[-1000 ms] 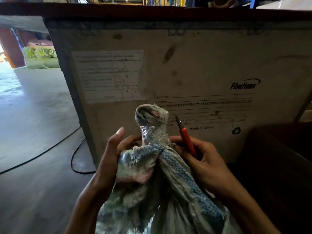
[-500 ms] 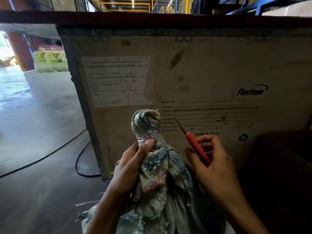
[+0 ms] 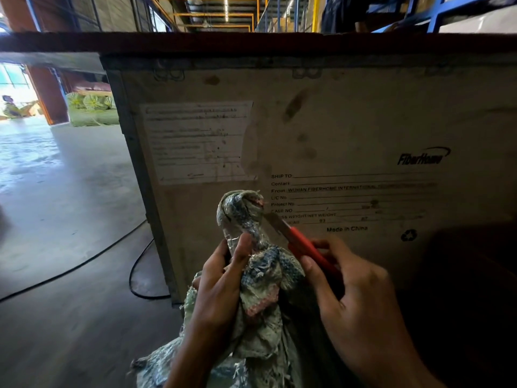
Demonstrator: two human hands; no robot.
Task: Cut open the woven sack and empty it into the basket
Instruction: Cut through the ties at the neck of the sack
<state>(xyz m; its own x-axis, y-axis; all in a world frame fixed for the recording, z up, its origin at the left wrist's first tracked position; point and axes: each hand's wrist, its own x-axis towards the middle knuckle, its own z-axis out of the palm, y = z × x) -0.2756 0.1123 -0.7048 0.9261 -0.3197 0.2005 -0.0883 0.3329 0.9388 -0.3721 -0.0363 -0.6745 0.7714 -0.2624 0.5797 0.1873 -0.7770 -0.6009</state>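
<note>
From the head camera, a woven sack (image 3: 260,301) stands low in the middle, right in front of the person, with its top bunched into a tight knot (image 3: 242,211) wrapped in shiny clear tape. The left hand (image 3: 221,287) grips the sack's neck just under the knot, and its thumb presses on the tape. The right hand (image 3: 355,298) is closed around a red box cutter (image 3: 307,249). The cutter tilts up and to the left, and its thin blade (image 3: 272,219) touches the right side of the knot. Behind the sack is a big dirty crate (image 3: 335,130) with the printed words "FiberHome" and "Made in China" and a worn paper label (image 3: 195,141) stuck on it. A black cable (image 3: 131,273) lies in a loop on the grey floor (image 3: 56,219) to the left. Far off on the left, green sacks (image 3: 92,110) are piled near a bright doorway. The right side is too dark to see much, and I cannot tell where the basket is.
</note>
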